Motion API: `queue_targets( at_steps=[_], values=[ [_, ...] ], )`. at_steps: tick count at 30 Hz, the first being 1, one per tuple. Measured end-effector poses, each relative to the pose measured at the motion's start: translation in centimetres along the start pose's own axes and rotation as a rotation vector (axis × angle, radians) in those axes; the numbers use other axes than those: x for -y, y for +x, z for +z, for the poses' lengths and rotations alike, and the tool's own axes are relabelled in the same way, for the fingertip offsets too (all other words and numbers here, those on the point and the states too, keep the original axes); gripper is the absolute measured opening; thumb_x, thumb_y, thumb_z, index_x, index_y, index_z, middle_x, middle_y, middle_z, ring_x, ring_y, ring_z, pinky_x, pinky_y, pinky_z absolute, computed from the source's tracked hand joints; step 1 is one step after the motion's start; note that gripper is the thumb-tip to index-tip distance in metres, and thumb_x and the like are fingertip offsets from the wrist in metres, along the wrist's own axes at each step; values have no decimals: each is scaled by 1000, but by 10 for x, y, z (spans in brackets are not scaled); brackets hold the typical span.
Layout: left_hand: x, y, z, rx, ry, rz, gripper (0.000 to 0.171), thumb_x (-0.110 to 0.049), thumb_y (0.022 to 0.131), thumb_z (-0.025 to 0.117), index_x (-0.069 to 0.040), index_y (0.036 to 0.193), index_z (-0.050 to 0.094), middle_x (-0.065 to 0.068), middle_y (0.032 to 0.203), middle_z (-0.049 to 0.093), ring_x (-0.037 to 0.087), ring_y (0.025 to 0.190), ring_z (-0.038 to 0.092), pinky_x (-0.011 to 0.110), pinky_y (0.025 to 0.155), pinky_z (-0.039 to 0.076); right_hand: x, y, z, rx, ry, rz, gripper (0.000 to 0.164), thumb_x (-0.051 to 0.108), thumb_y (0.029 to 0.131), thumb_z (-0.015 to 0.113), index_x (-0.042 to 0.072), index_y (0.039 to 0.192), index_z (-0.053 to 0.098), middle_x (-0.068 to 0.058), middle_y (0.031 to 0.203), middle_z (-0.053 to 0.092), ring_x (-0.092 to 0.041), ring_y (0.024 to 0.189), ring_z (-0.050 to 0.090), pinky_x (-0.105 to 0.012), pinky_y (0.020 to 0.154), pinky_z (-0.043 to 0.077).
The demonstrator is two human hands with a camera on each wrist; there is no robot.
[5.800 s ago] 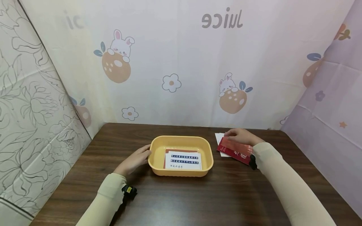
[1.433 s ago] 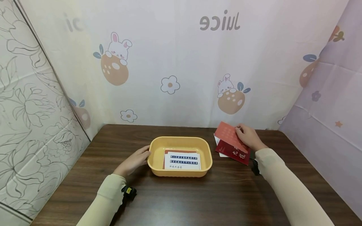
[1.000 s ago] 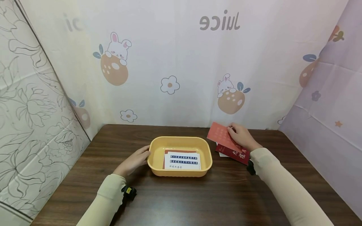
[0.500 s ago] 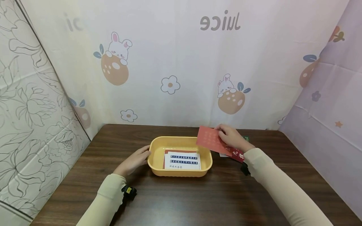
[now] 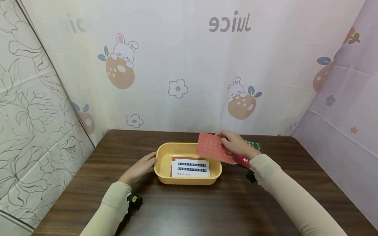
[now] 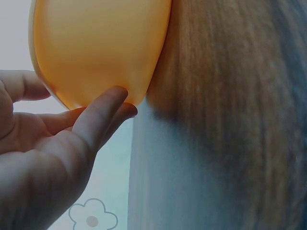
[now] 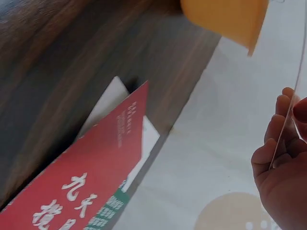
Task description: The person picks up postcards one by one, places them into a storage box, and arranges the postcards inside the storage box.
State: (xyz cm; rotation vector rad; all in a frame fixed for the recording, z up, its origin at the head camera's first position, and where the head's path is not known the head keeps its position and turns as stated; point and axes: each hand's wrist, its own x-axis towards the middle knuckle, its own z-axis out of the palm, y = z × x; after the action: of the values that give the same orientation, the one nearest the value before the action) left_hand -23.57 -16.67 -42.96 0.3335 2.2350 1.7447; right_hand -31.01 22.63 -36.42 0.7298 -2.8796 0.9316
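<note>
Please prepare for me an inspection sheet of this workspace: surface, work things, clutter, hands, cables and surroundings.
Surface: brown wood-grain table, no spill visible.
Work things: yellow tray holding a white card with blue-banded text over a reddish card; to its right on the table, a dark red card overlaps a white card and a green card.
Clutter: nothing seen.
Hands: left hand holds the tray's left end; right hand pinches a light red card, partly over the tray's far right corner.
Cables: nothing seen.
Surroundings: cloth backdrop with rabbits behind the table; panel with line-drawn flowers on the left.
</note>
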Motion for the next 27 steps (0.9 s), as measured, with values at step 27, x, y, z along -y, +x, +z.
queue_targets(
  at_steps=[27],
  values=[
    [-3,-1,-1,19,-7,0,54,-17,108,36,3,157,22,26,156,30,37,137,42,51,108,41,60,33,27,254,121,-105,30,7,104,41,9,124,64,-3,115,65,-22,104,58,-42,95,52]
  ],
)
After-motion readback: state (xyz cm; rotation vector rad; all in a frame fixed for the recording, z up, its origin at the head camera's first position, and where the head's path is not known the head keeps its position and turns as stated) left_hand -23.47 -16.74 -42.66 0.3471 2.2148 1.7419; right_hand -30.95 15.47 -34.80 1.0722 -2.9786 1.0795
